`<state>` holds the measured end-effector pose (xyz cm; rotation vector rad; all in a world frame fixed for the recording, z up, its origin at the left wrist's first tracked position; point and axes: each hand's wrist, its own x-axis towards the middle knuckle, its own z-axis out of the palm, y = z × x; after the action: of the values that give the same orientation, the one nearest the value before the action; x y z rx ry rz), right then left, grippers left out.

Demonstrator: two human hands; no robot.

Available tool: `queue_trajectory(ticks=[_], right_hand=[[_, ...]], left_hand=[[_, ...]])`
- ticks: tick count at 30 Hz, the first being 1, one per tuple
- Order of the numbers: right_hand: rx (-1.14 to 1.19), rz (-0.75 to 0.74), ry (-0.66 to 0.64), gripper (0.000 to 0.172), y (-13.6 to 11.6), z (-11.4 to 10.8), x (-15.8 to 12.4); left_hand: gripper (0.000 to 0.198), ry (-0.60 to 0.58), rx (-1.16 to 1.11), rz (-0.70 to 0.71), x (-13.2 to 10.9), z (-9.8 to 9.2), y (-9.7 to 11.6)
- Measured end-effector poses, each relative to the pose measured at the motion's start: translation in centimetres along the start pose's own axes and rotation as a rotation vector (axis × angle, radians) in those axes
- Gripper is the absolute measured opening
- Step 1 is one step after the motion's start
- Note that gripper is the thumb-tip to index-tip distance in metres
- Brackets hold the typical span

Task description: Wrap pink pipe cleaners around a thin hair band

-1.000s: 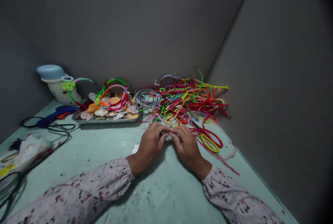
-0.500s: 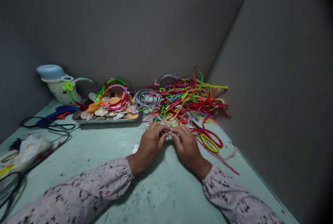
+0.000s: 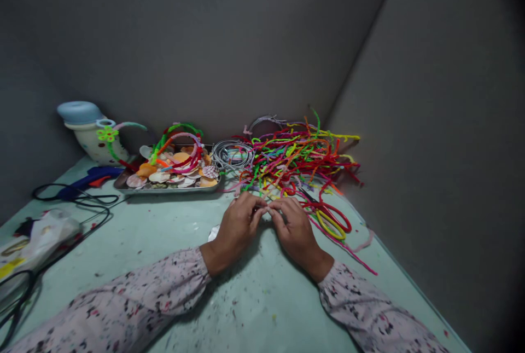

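My left hand [image 3: 240, 225] and my right hand [image 3: 296, 232] meet fingertip to fingertip over the middle of the table. Each has its thumb and fingers pinched together. Whatever lies between the fingertips is too small and too covered to name. Just beyond them spreads a tangled heap of coloured pipe cleaners [image 3: 303, 150]. Scissors with red and yellow handles [image 3: 334, 224] rest to the right of my right hand. Beside my left wrist a small shiny piece [image 3: 213, 233] lies partly hidden.
A metal tray [image 3: 172, 191] of seashells [image 3: 182, 159] holds bent pipe-cleaner rings. Near it are coiled grey wire [image 3: 233, 155], a blue glue gun [image 3: 88, 179] with a black cord [image 3: 107, 215], a leaning blue-lidded container [image 3: 88, 131] and a plastic bag [image 3: 53, 232]. Grey walls close the back and right.
Both hands stay in nearly the same place, still pinched together. The things on the table have not visibly moved.
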<state>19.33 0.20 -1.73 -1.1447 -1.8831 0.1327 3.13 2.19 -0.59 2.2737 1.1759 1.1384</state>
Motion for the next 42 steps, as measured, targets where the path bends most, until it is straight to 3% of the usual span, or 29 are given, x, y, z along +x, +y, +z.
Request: queue_trajectory(ticks=[18, 32, 42], right_hand=[[0.014, 0.005, 0.005, 0.013, -0.21, -0.21, 0.09], [0.005, -0.001, 0.007, 0.012, -0.21, -0.04, 0.01], [0.001, -0.005, -0.015, 0.013, -0.09, -0.04, -0.08]], left_hand=[[0.013, 0.002, -0.012, 0.016, 0.09, -0.34, 0.42], [0.015, -0.044, 0.143, 0.032, 0.18, -0.41, 0.4], [0.015, -0.076, 0.105, -0.034, 0.38, -0.51, 0.58]])
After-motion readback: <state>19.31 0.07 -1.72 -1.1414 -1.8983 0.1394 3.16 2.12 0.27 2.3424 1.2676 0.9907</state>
